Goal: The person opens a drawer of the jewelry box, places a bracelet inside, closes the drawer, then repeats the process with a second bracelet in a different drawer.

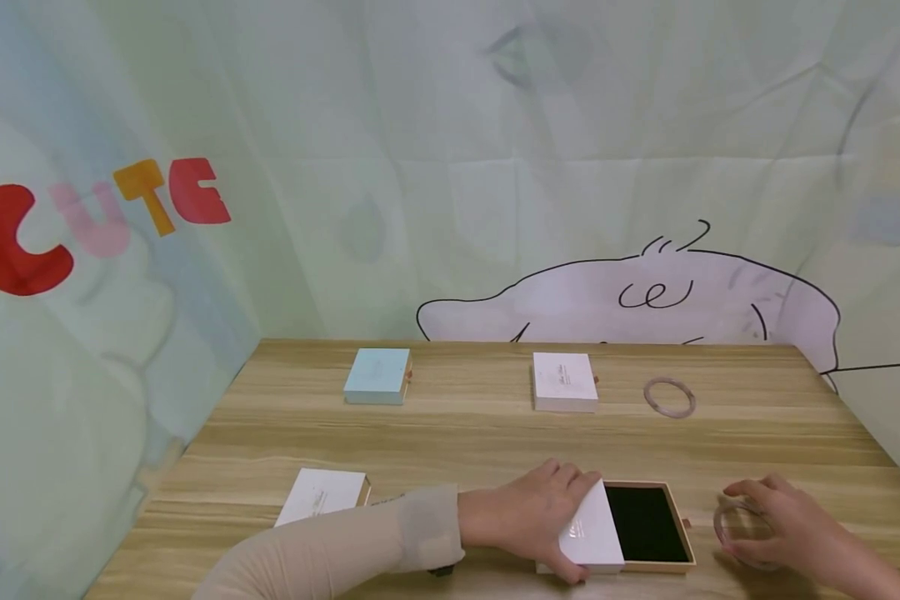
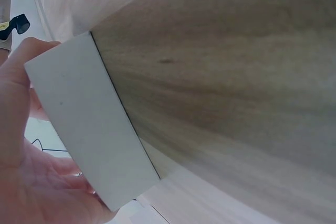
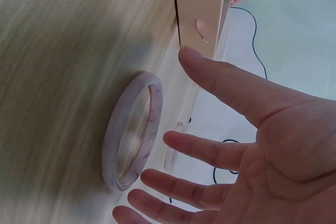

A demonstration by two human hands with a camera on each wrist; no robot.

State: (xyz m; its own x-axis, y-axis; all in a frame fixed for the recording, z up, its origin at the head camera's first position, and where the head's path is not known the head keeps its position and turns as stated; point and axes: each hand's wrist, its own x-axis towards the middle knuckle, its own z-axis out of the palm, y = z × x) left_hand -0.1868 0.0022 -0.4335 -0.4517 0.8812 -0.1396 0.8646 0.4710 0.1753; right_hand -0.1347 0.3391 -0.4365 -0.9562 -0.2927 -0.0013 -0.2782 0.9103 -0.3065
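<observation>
My left hand (image 1: 536,512) grips the white sleeve (image 1: 596,533) of a drawer-style jewelry box, thumb on the near side and fingers over the far side. From its right end the drawer (image 1: 648,525) is slid out, showing a black lining with nothing lying on it. In the left wrist view the box's plain white end (image 2: 89,119) sits between thumb and fingers. Right of the drawer, a pale purplish bangle (image 3: 113,145) lies flat on the table. Around it my right hand (image 1: 795,525) hovers, fingers and thumb spread; the right wrist view shows them apart from the bangle.
Farther back on the wooden table (image 1: 457,442) are a light blue box (image 1: 377,375), a white box (image 1: 565,383) and a second bangle (image 1: 671,413). Another white box (image 1: 322,493) lies at the left, partly behind my left sleeve. A printed curtain (image 1: 345,208) hangs behind the table.
</observation>
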